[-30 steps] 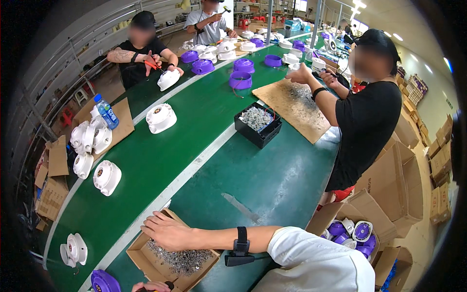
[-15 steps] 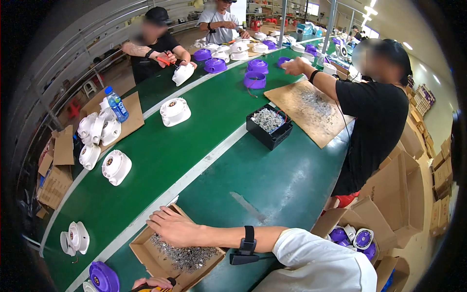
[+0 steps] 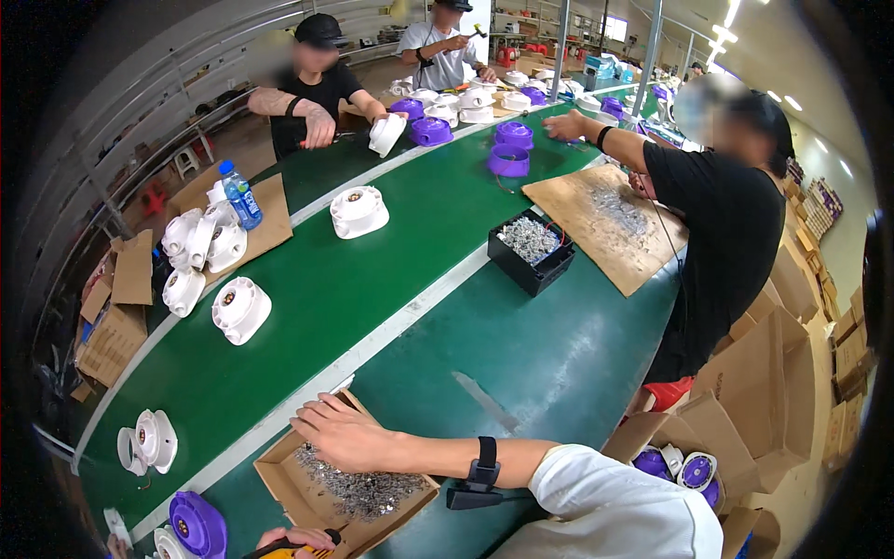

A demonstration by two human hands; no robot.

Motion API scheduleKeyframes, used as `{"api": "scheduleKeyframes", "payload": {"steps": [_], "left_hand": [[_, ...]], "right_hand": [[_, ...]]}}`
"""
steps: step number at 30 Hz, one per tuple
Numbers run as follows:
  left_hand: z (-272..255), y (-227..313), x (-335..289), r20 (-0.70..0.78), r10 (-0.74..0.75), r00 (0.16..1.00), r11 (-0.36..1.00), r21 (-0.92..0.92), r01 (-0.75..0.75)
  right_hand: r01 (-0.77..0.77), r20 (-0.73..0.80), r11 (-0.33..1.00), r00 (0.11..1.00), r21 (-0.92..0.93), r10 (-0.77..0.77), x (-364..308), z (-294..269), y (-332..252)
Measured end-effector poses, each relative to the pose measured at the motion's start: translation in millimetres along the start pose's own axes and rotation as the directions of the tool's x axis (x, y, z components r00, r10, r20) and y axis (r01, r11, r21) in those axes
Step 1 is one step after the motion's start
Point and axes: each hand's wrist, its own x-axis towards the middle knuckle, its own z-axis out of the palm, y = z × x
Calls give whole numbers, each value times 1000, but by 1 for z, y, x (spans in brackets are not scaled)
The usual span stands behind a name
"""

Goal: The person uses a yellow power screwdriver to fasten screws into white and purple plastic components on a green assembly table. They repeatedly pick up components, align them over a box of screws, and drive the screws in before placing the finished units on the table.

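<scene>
My right hand (image 3: 343,434) hovers over the far left end of an open cardboard box (image 3: 407,514), its fingers spread and apparently nothing in them. A loose heap of small metal screws (image 3: 363,489) fills much of the box floor. At the bottom edge, beside the box's near side, my left hand (image 3: 296,537) is closed round a yellow-and-black hand tool (image 3: 279,553); the frame cuts off most of it, so its exact kind is unclear. Left of that hand sit a purple round housing (image 3: 197,524) and a white one (image 3: 169,544), partly cropped.
White housings (image 3: 241,310) stand along the green belt (image 3: 307,298). A black bin of small metal parts (image 3: 531,252) sits ahead, beside a worn board (image 3: 610,219). Co-workers work across and to the right. Fingers with a white item (image 3: 114,524) show at lower left.
The view has shifted slightly. My hands keep nearly the same places. Across the belt, one person's orange-handled tool has come away from a white housing; another person has raised a hammer.
</scene>
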Motion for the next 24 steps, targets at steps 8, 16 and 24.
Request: {"api": "scheduleKeyframes", "payload": {"steps": [8, 16, 24], "left_hand": [[-6, -3, -2, -5, -13, 1000, 1000, -20, 13], [-3, -1, 0, 9, 36, 999, 999, 2, -36], [-5, -1, -1, 18, 6, 1000, 1000, 7, -6]], "right_hand": [[-3, 20, 1000, 1000, -10, 3, 1, 1, -1], [-9, 21, 1000, 1000, -10, 9, 1, 3, -1], [-12, 61, 1000, 998, -17, 13, 0, 4, 1]]}}
